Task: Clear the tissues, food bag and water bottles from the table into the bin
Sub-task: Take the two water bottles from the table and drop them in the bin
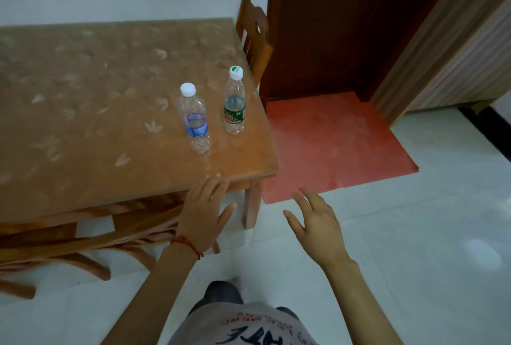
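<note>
Counter [83, 123], near right corner: blue-label bottle [195, 119] and green-label bottle [235, 101], upright, capped, apart; label print unreadable. Chair [254, 37] at far end; red mat [331, 145] on floor. Left hand [206, 206] and right hand [318, 223]: spread, empty, short of counter.
</note>
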Demonstrator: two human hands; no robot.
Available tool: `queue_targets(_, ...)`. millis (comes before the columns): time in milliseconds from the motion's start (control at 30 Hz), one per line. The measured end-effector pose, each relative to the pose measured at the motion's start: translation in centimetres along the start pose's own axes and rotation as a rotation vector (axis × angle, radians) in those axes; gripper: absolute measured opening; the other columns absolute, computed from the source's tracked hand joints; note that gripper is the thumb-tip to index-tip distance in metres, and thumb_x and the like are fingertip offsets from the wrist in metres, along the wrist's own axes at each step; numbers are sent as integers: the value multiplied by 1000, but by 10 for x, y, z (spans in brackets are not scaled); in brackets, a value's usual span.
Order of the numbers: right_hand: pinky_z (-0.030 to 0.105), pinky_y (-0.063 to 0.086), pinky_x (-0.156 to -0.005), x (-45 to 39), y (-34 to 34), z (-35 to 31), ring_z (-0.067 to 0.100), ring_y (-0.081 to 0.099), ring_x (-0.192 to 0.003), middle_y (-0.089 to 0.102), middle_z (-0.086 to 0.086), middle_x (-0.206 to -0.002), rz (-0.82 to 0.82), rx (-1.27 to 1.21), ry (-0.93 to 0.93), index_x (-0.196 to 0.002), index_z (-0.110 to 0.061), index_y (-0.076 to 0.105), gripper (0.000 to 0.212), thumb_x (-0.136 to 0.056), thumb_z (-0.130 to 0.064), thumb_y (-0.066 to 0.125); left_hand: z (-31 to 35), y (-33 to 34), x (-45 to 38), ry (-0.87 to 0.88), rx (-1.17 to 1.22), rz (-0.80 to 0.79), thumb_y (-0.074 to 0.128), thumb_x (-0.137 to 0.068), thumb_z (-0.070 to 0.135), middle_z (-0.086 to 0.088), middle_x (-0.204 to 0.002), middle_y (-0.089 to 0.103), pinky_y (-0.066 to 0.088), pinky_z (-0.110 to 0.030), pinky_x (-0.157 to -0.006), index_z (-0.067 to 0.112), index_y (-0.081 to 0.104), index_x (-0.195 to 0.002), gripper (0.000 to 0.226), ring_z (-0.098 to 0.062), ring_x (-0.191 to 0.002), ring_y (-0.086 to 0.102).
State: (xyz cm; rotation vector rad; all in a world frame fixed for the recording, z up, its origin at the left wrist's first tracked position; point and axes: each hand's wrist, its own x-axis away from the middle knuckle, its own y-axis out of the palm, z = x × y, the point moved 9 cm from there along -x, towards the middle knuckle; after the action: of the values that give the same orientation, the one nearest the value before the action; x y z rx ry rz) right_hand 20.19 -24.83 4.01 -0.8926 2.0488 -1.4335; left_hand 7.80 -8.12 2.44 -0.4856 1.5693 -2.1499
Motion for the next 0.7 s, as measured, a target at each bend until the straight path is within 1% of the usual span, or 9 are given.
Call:
queue_targets(233, 39, 48, -89, -63, 4, -24, 29, 61, -107, 61, 10, -123, -34, -59, -86, -120, -10, 58, 51, -86, -43, 38, -43, -16, -42, -119, 75, 11, 12, -92, 56, -22, -128, 55, 42, -52, -95, 3, 54, -122, 74, -41, -122, 48)
queue_targets(433, 44, 48, -88, -126, 13, -28, 32, 59, -109, 57, 11, -129, -101, -71, -166, -122, -12, 57, 56, -86, -48, 33, -61, -20, -71, -225, 66, 31, 13, -94, 53, -23, -124, 58, 39, -50, -95, 1, 56, -120, 72, -41, -117, 52)
queue_targets(533, 44, 45, -94, -161, 20, -30, 31, 54, -116, 53, 10, -133, -151, -58, -224, -125, -13, 55, 59, -87, -51, 30, -71, -16, -87, -296, 73, 8, 13, -94, 53, -22, -124, 59, 40, -49, -95, 1, 56, -120, 72, -39, -117, 53)
queue_targets(600, 45, 43, -97, -184, 22, -30, 31, 51, -120, 50, 10, -136, -177, -55, -266, -127, -13, 53, 62, -87, -53, 28, -74, -16, -96, -343, 103, 17, 9, -92, 58, -22, -129, 55, 36, -49, -99, 1, 52, -124, 78, -39, -123, 48)
queue_targets(700, 45, 40, -99, -216, 21, -29, 31, 48, -121, 46, 9, -140, -212, -55, -319, -129, -13, 50, 53, -91, -48, 38, -79, -17, -105, -417, 148, 71, -1, -83, 69, -20, -140, 43, 27, -49, -107, 3, 45, -131, 94, -36, -134, 34)
